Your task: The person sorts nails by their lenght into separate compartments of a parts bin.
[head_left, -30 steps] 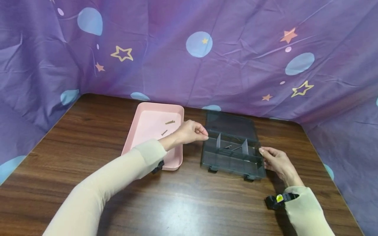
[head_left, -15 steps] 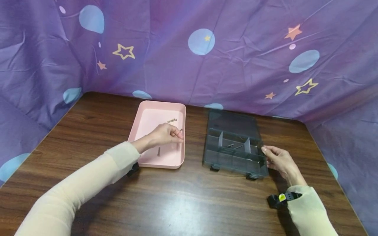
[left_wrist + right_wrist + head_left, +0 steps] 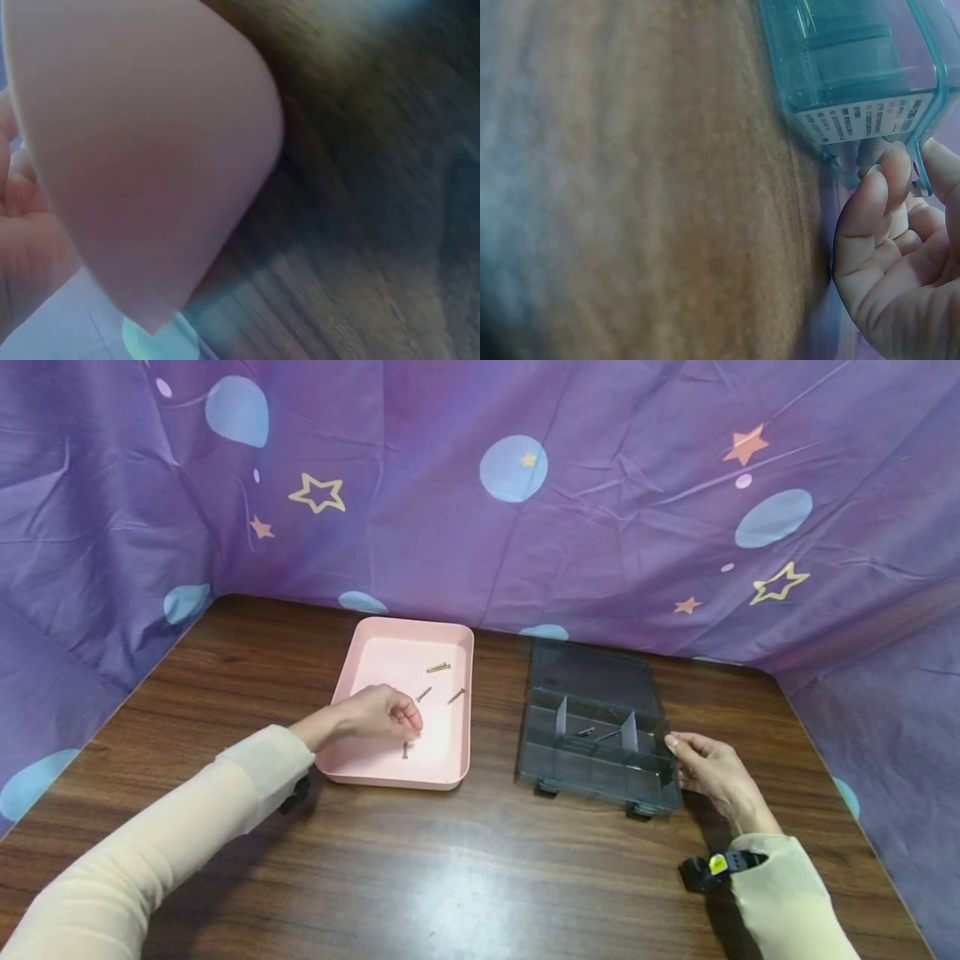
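My left hand (image 3: 386, 714) is over the pink tray (image 3: 390, 777), its fingers loosely bent and the fingertips close above a small screw (image 3: 405, 755). Nothing shows between them. More brass-coloured screws lie in the tray, among them one screw (image 3: 457, 696) by the right wall. My right hand (image 3: 712, 777) pinches the right side of a see-through dark organizer box (image 3: 592, 785), thumb on top; in the right wrist view its fingers (image 3: 866, 202) curl at the box's labelled end. The box's lid (image 3: 592, 677) lies open toward the back. Several screws (image 3: 586, 732) lie in its middle compartment.
Everything stands on a brown wood-grain table (image 3: 450, 877). A purple curtain (image 3: 420, 485) with stars and planets hangs behind and at both sides. Two upright dividers, one a grey divider (image 3: 561, 714), split the box's back row. Black latches (image 3: 547, 787) sit along its front.
My left hand has gone left from the box's left edge to above the tray, uncovering screws in it. The right hand stays on the box; the view has shifted slightly.
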{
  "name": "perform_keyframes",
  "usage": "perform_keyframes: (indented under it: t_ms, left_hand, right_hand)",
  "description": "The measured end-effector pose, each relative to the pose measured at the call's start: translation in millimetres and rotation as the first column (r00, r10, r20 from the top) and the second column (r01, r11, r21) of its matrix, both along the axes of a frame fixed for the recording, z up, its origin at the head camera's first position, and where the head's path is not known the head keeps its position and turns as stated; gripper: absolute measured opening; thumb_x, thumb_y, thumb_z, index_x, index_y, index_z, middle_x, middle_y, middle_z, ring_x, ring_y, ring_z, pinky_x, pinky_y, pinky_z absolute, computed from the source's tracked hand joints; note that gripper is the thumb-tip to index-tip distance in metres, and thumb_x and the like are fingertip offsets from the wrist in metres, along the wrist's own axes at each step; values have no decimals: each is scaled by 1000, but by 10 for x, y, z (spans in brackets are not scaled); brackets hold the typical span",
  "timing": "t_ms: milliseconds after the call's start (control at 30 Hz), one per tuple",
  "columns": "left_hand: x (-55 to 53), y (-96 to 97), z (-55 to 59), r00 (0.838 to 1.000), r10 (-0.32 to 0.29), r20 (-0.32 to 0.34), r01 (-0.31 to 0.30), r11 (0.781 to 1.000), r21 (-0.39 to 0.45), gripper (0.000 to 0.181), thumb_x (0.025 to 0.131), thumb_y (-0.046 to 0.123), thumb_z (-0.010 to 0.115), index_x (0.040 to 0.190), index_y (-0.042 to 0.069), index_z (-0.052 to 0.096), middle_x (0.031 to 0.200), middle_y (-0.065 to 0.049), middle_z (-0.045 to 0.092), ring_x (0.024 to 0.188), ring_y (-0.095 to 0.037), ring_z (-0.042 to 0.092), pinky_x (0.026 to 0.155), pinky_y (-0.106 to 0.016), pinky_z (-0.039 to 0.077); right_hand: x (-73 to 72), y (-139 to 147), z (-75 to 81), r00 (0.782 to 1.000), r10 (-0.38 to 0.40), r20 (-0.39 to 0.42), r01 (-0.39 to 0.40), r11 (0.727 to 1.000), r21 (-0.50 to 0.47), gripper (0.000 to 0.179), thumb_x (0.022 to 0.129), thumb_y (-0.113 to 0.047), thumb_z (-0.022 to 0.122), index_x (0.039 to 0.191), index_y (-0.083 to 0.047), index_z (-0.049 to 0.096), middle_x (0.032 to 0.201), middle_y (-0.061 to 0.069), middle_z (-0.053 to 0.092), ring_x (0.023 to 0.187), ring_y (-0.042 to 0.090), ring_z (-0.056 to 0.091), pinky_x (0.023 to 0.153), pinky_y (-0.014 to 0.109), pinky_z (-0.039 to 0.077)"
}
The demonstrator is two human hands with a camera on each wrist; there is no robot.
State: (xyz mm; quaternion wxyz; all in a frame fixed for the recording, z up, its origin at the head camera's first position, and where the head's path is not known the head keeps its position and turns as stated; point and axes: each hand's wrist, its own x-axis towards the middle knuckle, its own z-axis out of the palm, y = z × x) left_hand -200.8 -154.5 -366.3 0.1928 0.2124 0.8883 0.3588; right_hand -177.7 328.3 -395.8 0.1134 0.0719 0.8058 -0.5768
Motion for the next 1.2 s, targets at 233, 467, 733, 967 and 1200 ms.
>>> perform_keyframes:
  t_ms: [233, 467, 733, 967, 1200]
  left_hand:
    - [-5, -60, -58, 998, -62, -11, 61, 998, -23, 14, 76, 0, 70, 90, 0, 67, 80, -7, 69, 74, -9, 59, 77, -25, 46]
    - [2, -76, -100, 999, -37, 3, 37, 999, -23, 13, 76, 1, 71, 88, 0, 67, 79, -5, 69, 73, -8, 59, 76, -25, 47]
    - [1, -81, -126, 999, -35, -16, 35, 999, -25, 9, 76, 3, 71, 84, 2, 68, 74, -2, 67, 68, -6, 54, 72, -23, 45]
    - [-7, -84, -152, 999, -31, -37, 30, 999, -24, 7, 74, 2, 73, 79, 2, 68, 69, -1, 65, 65, -5, 52, 68, -22, 43]
    - [1, -68, -169, 994, -60, -94, 56, 998, -43, 6, 74, 4, 74, 74, 4, 68, 65, 2, 64, 62, -3, 50, 65, -20, 41]
  right_hand:
    - [4, -7, 11, 1000, -2, 3, 2, 1000, 26, 7, 94, -33, 55, 98, -30, 60, 70, -14, 54, 63, 1, 52, 59, 21, 50]
    - [3, -11, 13, 1000, -5, 0, 5, 999, 36, 13, 94, -33, 55, 104, -25, 59, 70, -14, 53, 63, 1, 52, 59, 22, 50]
    - [-8, -10, 10, 1000, -1, 12, 0, 999, 52, 27, 94, -34, 55, 114, -15, 57, 71, -15, 54, 63, 1, 53, 60, 22, 50]
    - [4, -11, 10, 1000, -1, 4, 1, 1000, 11, 6, 94, -33, 55, 98, -30, 59, 69, -15, 55, 62, 1, 52, 59, 22, 49]
    - [3, -2, -7, 1000, 1, 0, -1, 1000, 11, 3, 94, -34, 55, 94, -34, 58, 69, -15, 55, 61, 1, 53, 59, 22, 50]
